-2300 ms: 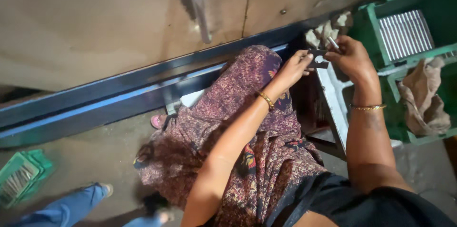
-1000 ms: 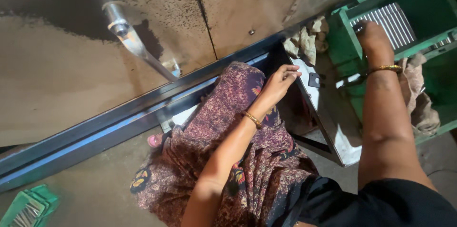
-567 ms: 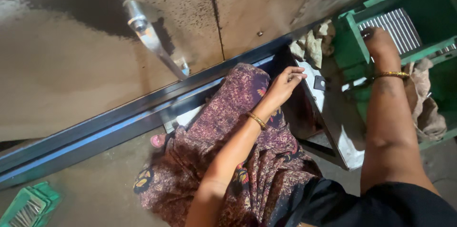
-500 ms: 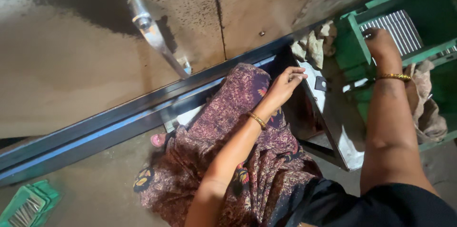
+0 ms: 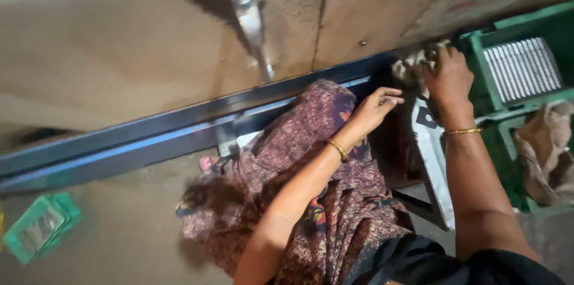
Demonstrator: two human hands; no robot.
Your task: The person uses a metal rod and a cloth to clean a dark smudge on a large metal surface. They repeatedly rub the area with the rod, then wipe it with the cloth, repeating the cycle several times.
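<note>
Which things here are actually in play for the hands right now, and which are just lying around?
In play:
right hand on the crumpled rag
left hand, beside the white metal frame

Lying about:
green crate of grey ribbed parts
brown cloth
small green crate on the floor
blue steel beam

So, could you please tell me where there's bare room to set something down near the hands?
Bare concrete floor lies beyond the blue rail, and more lies between the small green crate and the patterned skirt. It is crowded by the right hand and left hand, with rags and the green crates.
</note>
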